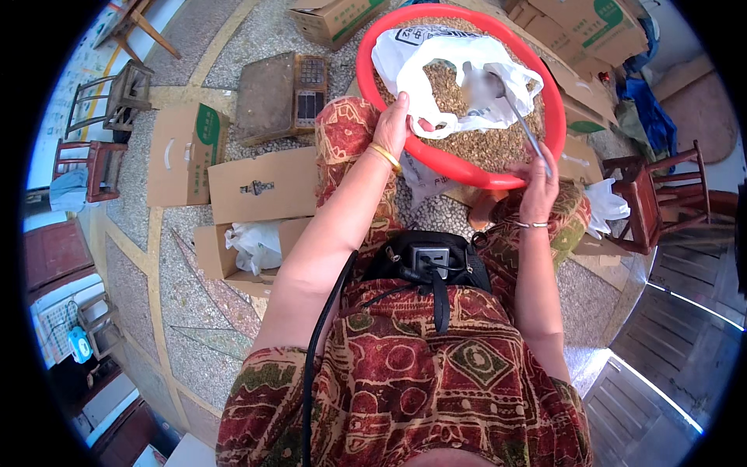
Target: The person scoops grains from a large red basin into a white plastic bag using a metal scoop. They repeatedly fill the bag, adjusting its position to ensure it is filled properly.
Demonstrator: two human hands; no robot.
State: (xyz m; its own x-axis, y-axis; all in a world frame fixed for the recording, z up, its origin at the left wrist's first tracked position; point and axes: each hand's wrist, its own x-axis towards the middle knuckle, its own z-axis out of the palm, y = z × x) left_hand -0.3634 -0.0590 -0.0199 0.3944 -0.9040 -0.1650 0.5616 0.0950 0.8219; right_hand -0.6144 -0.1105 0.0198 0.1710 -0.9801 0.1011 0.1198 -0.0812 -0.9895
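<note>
A round red plastic basin (367,64) in front of me holds a mass of small brown dried pieces (490,149). On top of them lies a white plastic bag (420,61) with its mouth open and more brown pieces showing inside. My left hand (397,125) grips the bag's edge by the basin's left rim. In my right hand (538,181), at the lower right rim, is the handle of a metal ladle (522,119). The ladle's bowl is at the bag's right side; a blurred patch beside it hides what it holds.
Left of the basin, a worn flat box (265,96) lies on the speckled floor, near cardboard boxes (262,184), one holding a white bag (254,248). More cartons (583,29) stand at the upper right. A wooden chair (645,198) is on the right.
</note>
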